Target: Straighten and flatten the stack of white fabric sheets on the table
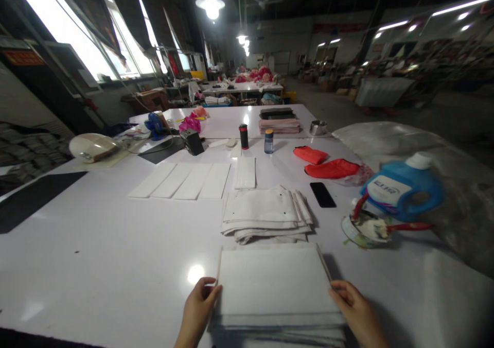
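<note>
Although both hands had a grip in the head view, the white sheet (274,281) at the bottom centre of the frame looked easy to spoil. The left hand (199,304) pinched its left edge between thumb and forefinger, and the right hand (353,301) pinched the right edge between thumb and fingers. Beneath it, at the bottom edge of the frame, lay a pile (278,332) of similar layers; whether the sheet was wholly clear of them could not be told. Held only at its sides, it could have bowed, or skewed if one hand pulled harder, and friction could have dragged the uneven layers below further out of line. Just beyond, near the centre, lay a ragged stack (262,209); a push forward could have caught its lower layers and slid them. Probably the worse risk was at the right, where an open can (352,233) held pale, paste-like stuff (373,229) and red-handled brushes (411,226). A swing of the right forearm could have knocked a handle, tipping the can or flicking smears onto the sheet. A spill might also have reached the phone (323,194), right of centre.
</note>
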{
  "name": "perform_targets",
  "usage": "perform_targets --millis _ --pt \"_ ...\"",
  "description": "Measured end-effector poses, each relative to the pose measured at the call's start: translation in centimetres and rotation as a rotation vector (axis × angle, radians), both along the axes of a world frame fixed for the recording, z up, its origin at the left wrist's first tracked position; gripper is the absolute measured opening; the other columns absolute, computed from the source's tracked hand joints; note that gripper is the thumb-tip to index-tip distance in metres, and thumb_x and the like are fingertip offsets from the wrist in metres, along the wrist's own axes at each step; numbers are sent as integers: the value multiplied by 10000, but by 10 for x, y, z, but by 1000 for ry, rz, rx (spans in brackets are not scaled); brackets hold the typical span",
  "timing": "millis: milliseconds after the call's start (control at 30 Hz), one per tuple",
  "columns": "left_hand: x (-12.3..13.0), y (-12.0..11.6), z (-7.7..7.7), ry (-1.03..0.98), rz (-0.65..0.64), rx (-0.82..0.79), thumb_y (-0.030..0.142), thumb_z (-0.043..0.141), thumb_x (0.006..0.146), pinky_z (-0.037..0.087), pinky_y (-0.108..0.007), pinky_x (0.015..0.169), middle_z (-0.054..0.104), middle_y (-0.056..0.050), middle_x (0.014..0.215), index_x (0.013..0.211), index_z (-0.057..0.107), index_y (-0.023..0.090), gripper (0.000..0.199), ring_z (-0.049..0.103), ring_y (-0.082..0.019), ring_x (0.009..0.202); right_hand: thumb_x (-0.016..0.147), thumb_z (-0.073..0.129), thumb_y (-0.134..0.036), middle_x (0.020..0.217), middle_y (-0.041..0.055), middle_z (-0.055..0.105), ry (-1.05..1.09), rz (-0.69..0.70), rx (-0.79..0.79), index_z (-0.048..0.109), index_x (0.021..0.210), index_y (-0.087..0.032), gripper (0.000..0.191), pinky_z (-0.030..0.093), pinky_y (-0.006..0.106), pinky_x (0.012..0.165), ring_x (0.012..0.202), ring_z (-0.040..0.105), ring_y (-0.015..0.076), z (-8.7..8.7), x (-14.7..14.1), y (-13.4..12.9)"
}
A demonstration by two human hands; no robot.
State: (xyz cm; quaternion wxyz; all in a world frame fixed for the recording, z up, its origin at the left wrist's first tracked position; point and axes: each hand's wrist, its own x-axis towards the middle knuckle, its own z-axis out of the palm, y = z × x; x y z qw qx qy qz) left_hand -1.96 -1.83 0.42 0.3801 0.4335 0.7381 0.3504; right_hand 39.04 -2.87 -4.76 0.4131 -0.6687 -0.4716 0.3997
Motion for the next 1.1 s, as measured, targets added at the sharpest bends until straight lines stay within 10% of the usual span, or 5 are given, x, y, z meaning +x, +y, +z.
perform_targets --millis 600,867,1100 --pt "-1 -2 4 135 -76 53 457 584 735 442 -277 572 657 -4 674 923 579 189 327 590 -172 601 687 586 -608 725 25 674 -78 -6 -75 568 934 -212 467 480 331 663 718 646 250 -3 4 1" --pt "37 9 19 684 -544 456 287 446 879 453 -430 942 600 -138 1212 1239 524 194 380 552 -259 1119 631 609 -599 664 15 667 -141 -26 -45 610 811 -255 389 502 321 583 637 643 252 17 -4 3" --pt "71 25 -2 819 -860 377 560 390 877 221 -508 1138 159 -84 1558 1476 104 272 723 185 -300 1425 661 538 -600 686 34 651 -299 -6 -41 610 815 -271 371 511 355 567 618 627 265 4 4 3"
